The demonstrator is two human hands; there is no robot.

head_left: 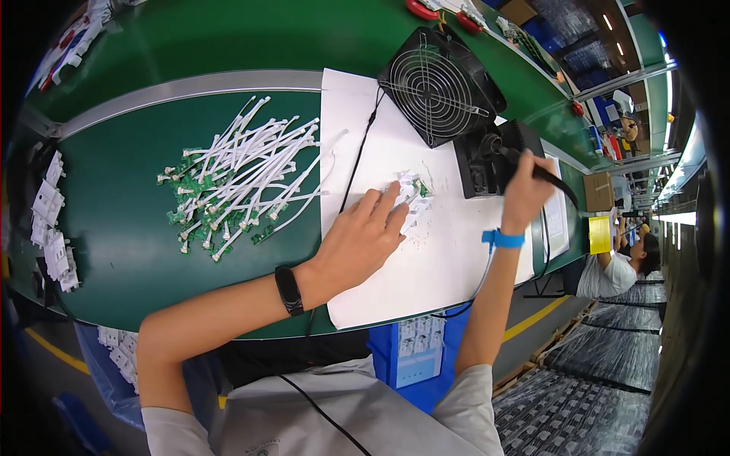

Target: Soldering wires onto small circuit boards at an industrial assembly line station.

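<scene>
My left hand (363, 242), a black band at its wrist, rests on the white sheet (456, 251). Its fingertips and thumb hold a small white plastic housing (411, 209) with a bit of green circuit board (421, 187) on it; the fingers hide part of the housing. My right hand (526, 190), wearing a blue wrist strap (503, 239), is closed round the black handle of a soldering iron (553, 182) beside a black soldering stand (487, 163). The iron's tip cannot be made out. Left of the sheet lies a pile of white cables (258, 163) with small green boards.
A black fan (437, 87) with a wire guard stands behind the sheet. White plastic parts (53, 220) line the bench's left end. A black cord (361, 152) crosses the sheet. Below the bench is a blue bin (449, 342). Another person (616, 273) sits far right.
</scene>
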